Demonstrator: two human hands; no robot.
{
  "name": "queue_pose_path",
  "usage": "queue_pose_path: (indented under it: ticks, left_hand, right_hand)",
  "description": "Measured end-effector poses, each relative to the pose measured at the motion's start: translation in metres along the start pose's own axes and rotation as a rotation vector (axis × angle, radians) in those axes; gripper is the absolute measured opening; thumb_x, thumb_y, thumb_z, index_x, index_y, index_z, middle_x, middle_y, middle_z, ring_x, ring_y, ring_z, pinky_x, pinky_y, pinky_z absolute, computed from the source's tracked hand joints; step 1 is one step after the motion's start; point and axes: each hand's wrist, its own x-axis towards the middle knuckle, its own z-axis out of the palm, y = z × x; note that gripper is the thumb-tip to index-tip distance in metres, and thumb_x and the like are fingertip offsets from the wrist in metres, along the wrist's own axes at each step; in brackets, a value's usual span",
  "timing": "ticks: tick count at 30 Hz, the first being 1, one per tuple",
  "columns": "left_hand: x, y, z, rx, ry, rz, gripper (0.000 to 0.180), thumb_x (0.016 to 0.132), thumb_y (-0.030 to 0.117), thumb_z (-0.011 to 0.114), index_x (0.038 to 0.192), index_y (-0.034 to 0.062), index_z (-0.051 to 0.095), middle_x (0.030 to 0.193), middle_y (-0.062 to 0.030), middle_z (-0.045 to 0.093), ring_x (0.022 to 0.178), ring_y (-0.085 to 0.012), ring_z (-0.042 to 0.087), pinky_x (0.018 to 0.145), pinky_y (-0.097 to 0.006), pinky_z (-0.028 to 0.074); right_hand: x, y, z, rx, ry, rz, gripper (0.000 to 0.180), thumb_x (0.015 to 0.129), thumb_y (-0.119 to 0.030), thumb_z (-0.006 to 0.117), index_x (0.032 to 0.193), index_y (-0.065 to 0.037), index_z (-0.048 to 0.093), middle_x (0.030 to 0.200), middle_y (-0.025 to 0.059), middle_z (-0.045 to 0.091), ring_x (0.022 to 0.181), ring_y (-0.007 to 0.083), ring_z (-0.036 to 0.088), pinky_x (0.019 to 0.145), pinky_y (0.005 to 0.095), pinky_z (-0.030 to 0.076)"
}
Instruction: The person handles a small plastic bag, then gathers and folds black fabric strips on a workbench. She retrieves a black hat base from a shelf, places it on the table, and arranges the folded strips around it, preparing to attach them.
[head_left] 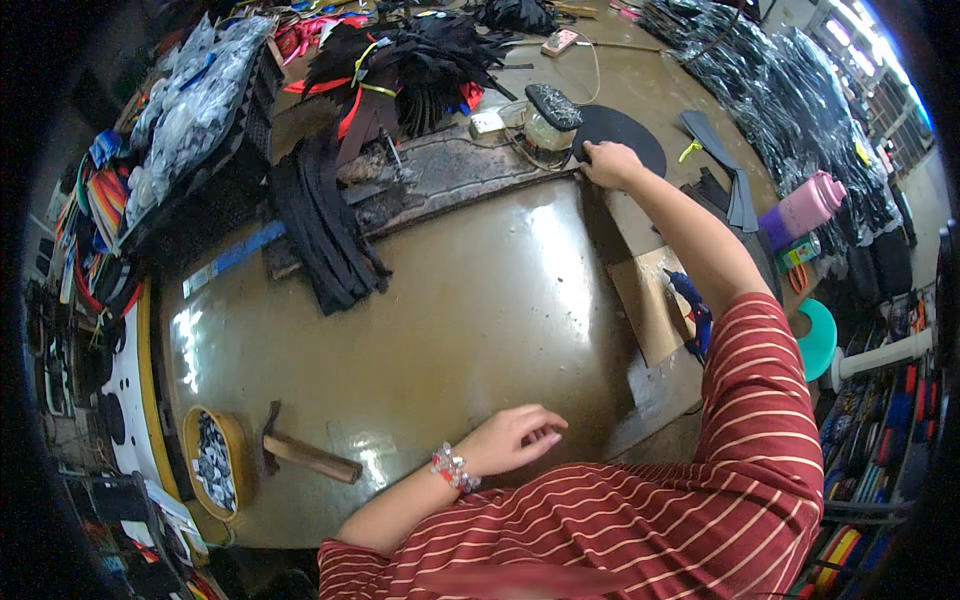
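Observation:
My left hand (512, 440) rests low over the near side of the table, its fingers loosely bent and apart, with nothing in them. A beaded bracelet is on that wrist. My right arm reaches far forward; the right hand (612, 163) is closed at the near edge of a round black mat (630, 140). What its fingers hold, if anything, is hidden. Just left of it stands a glass jar (546, 132) with a dark, speckled pad on top. A bundle of black straps (325, 230) hangs over a worn board (440, 185). A hammer (312, 458) lies at the near left.
A yellow tub (190, 450) of small metal pieces stands beside the hammer. On the right are a blue glue gun (690, 310) on cardboard (645, 310), a pink-purple bottle (805, 210) and plastic-wrapped black goods (770, 110). A black crate (245, 130) borders the left.

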Motion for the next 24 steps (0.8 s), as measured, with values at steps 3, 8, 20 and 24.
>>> queue_pose_path:
  ticks: [3,8,20,24]
  left_hand:
    - [-0.001,-0.002,0.000,-0.015,0.020,0.005,0.024,0.091,0.023,0.053,0.105,0.0051,0.061,0.090,-0.0100,0.061,0.079,-0.0207,0.061,0.071,-0.032,0.050]
    - [0.001,-0.004,0.005,0.004,0.038,-0.018,0.025,0.091,0.025,0.052,0.104,0.0051,0.060,0.093,-0.0107,0.061,0.083,-0.0230,0.061,0.073,-0.033,0.050]
    - [-0.004,0.004,-0.002,-0.024,0.095,0.123,0.021,0.089,0.018,0.054,0.103,0.0038,0.061,0.098,-0.0112,0.060,0.093,-0.0241,0.059,0.083,-0.033,0.047]
    - [-0.023,0.036,-0.050,-0.299,0.720,0.043,0.023,0.086,0.007,0.060,0.109,0.0068,0.057,0.101,-0.0037,0.058,0.094,-0.0145,0.056,0.084,-0.028,0.047]
  right_hand:
    - [-0.031,-0.026,-0.024,0.089,0.058,-0.047,0.034,0.080,-0.025,0.052,0.101,0.001,0.061,0.094,0.0235,0.063,0.090,0.0361,0.062,0.079,0.0447,0.050]
    - [-0.040,-0.099,-0.044,0.219,0.164,-0.232,0.019,0.073,-0.011,0.053,0.078,0.002,0.066,0.082,0.0218,0.065,0.079,0.0365,0.064,0.072,0.0457,0.051]
    - [0.031,-0.158,-0.021,0.222,0.383,-0.169,0.062,0.089,-0.039,0.045,0.135,-0.001,0.031,0.136,0.0242,0.037,0.128,0.0357,0.035,0.104,0.0456,0.029]
    - [0.022,-0.120,-0.077,0.519,0.630,-0.372,0.061,0.084,-0.046,0.052,0.127,-0.004,0.046,0.121,0.0237,0.052,0.116,0.0359,0.048,0.100,0.0426,0.035]
